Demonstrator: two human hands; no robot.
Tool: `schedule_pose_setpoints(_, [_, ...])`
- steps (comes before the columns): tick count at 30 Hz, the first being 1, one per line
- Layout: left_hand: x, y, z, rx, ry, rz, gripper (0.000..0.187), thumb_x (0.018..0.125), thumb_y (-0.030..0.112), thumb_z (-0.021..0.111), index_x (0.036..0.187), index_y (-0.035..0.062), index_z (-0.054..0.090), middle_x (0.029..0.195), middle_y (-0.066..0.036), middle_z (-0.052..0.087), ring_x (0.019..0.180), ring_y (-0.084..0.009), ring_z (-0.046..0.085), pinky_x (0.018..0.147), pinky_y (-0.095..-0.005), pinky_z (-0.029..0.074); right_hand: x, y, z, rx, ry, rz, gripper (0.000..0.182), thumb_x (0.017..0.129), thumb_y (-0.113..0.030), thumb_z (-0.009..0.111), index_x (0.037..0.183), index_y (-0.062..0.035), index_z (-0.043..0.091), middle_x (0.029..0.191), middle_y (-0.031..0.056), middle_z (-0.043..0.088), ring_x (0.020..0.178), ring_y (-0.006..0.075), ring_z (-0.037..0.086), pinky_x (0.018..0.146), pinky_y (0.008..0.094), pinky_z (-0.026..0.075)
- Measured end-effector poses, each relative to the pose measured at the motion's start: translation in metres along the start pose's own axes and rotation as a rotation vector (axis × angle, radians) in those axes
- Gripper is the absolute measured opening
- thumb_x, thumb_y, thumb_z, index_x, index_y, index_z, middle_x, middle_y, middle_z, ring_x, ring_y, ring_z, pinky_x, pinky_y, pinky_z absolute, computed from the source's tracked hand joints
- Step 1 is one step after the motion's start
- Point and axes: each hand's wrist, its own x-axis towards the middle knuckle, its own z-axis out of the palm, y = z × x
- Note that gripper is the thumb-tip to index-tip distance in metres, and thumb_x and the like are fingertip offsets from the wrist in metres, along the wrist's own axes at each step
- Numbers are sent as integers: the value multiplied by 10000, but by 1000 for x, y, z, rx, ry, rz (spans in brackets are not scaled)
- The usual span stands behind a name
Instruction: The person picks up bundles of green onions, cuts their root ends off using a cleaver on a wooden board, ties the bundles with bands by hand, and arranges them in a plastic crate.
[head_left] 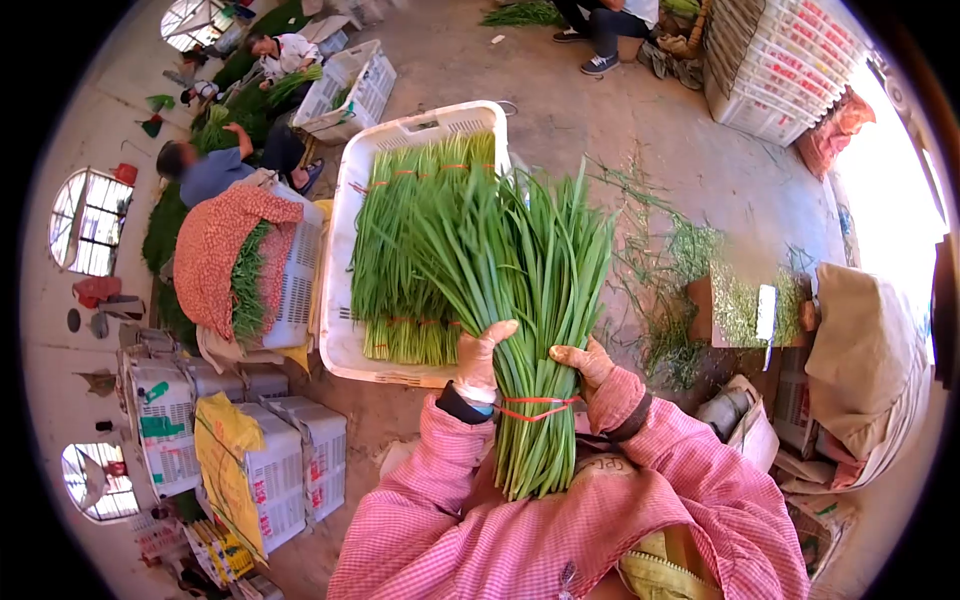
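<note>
A large bunch of long green stalks [545, 290] stands upright before my chest, a red band [538, 405] tied round its lower part. My left hand [480, 360], in a pale glove, grips the bunch on its left side just above the band. On the right side my right hand [590, 365] holds it too, thumb laid across the stalks. Behind the bunch, a white crate [340, 300] holds rows of similar bunches tied with red bands; the leaf tips of the held bunch partly cover them.
Stacked crates [780, 60] stand at the back right. Loose cuttings litter the floor beside a board [705, 310] and a cloth-covered pile [865, 350]. Crates [275, 480] and a red patterned cloth [215, 260] lie left. Several people sit further back.
</note>
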Motion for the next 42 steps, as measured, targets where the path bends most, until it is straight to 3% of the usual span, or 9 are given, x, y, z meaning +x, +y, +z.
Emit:
schedule_pose_setpoints(11, [-18,10,23,-101,-87,34,371,723,75,539,1076,-27,485,964,-144,583,824,-265,602,730,-369,524,-11,8,-15,29,-159,-46,598,701,-244,692,1199,-39,431,1104,99,551,956,224,565,831,367,473])
schedule_pose_setpoints(17, [-22,8,52,76,-85,168,365,686,0,582,1044,-15,511,924,-92,593,780,-215,600,707,-336,522,-65,-85,-22,-893,618,-1196,842,661,-112,734,1348,-144,248,1229,102,461,1134,235,433,877,385,410])
schedule_pose_setpoints(20, [-23,1,72,117,-153,148,384,661,-7,619,1034,1,528,932,-64,591,798,-184,584,738,-314,501,-99,-140,33,-1334,454,-561,778,691,-170,713,1334,-159,275,1084,103,560,986,233,543,814,361,438])
schedule_pose_setpoints(23, [-21,-5,84,209,-181,156,405,654,3,628,1045,0,522,941,-63,588,809,-180,579,742,-311,494,-45,-136,14,-1688,306,-555,371,755,-343,633,1054,-127,593,863,109,615,768,273,571,716,358,462])
schedule_pose_setpoints(27, [-21,-6,95,118,-243,27,390,671,0,590,1052,-11,510,946,-81,588,798,-204,589,742,-316,497,-42,-156,-25,-440,664,-570,150,813,-203,598,883,-84,657,754,8,632,524,56,501,497,179,424])
schedule_pose_setpoints(30, [-15,-7,85,63,-230,-98,360,693,38,558,1047,-10,518,933,-95,600,792,-233,602,745,-338,505,-79,-190,-97,-187,814,-662,325,802,-237,619,1064,-49,575,904,96,629,713,139,582,630,222,479])
schedule_pose_setpoints(33, [0,2,80,-79,-232,-339,336,714,135,534,1021,0,546,907,-113,619,788,-258,611,737,-372,509,-97,-149,-145,-1301,991,-400,756,743,-306,679,1325,-64,260,1244,168,443,1144,276,424,914,342,383])
schedule_pose_setpoints(38, [76,-35,29,-140,-157,-382,366,714,261,515,992,31,575,899,-110,630,778,-266,609,730,-385,501,-93,-36,-122,-649,234,-396,865,689,-161,729,1366,-95,194,1308,155,389,1212,262,361,944,369,370])
schedule_pose_setpoints(42, [77,-55,29,-188,-241,-247,428,726,317,499,1050,41,540,956,-119,605,834,-274,591,765,-399,485,-93,-27,-82,-464,164,-656,707,718,-54,683,1324,-97,322,1229,86,479,1115,184,448,870,314,407])
